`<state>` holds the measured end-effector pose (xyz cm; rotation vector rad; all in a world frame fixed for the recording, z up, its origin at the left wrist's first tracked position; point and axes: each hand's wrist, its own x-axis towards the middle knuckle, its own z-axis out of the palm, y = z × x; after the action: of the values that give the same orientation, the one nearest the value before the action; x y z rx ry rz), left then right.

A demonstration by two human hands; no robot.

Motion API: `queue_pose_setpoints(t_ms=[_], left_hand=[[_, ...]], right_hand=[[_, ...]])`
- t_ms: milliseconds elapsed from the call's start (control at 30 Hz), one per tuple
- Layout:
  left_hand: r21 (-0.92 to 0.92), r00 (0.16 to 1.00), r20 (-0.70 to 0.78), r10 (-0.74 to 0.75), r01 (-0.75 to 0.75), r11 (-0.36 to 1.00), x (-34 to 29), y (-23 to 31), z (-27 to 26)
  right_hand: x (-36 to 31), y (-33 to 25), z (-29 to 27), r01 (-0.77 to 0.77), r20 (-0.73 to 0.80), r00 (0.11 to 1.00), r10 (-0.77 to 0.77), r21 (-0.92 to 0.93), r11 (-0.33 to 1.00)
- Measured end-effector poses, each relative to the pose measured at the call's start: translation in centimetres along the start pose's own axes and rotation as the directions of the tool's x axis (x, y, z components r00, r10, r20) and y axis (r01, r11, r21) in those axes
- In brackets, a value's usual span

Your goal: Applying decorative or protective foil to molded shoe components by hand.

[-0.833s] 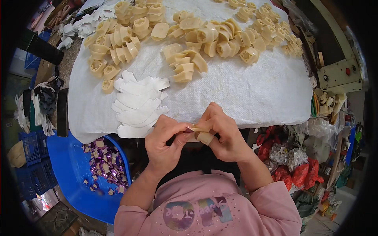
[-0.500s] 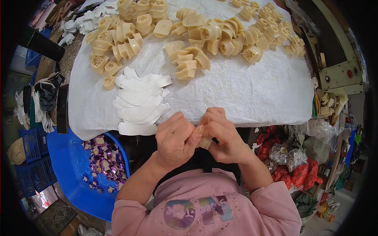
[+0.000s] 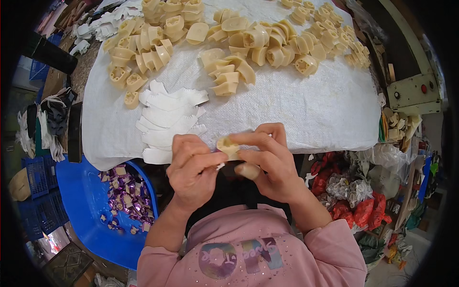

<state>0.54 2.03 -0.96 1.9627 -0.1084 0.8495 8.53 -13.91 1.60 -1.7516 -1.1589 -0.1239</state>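
A small, hollow, cream-coloured moulded piece (image 3: 227, 146) is held up just above the near edge of the white-sheeted desk (image 3: 306, 110), about midway along it, with its opening turned upward; its outer side is gripped by the right hand (image 3: 272, 160), whose index finger is laid over the rim while the next finger is set lower on the wall. The fingers of the left hand (image 3: 191, 167) are drawn narrow, their tips brought against the left side of the piece; a tiny white scrap (image 3: 220, 166) is seen at them, but whether anything is pinched there cannot be told. At the right thumb a smooth, beige, rounded thing (image 3: 247, 171) is shown blurred; whether it is a cover or another piece cannot be made out.

The piece is judged to be light and fairly stiff, with slight give in its thin walls and a somewhat slick surface; it is best taken by opposite outer walls, with the rim left free and only modest pressure applied.

Toward the near left corner of the desk, flat white curved cut-outs (image 3: 165, 117) are stacked overlapping; toward the far edge, similar cream mouldings (image 3: 256, 38) are heaped; below the near left corner, shiny purple pieces (image 3: 126, 198) are gathered in a blue plastic tub (image 3: 79, 210).
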Motion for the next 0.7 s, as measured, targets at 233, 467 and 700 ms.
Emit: queue_pose_setpoints(t_ms=[233, 467, 700], left_hand=[[-0.045, 0.995, -0.095, -0.036, 0.032, 0.998, 0.0, 0.6, -0.3], [-0.191, 0.998, 0.045, 0.047, -0.037, 0.981, -0.1, 1.6, 0.4], [0.092, 0.97, 0.17, 0.172, -0.19, 0.978, -0.1, 1.3, 0.6]], right_hand=[[-3.8, -0.4, 1.2, -0.464, 0.041, 0.867, 0.497, 0.43, 0.775], [-4.4, -0.7, 2.4, -0.362, 0.093, 0.721, 0.686, 0.895, 0.26], [-5.0, -0.8, 1.9, -0.471, 0.118, 0.727, 0.676, 0.802, 0.367]])
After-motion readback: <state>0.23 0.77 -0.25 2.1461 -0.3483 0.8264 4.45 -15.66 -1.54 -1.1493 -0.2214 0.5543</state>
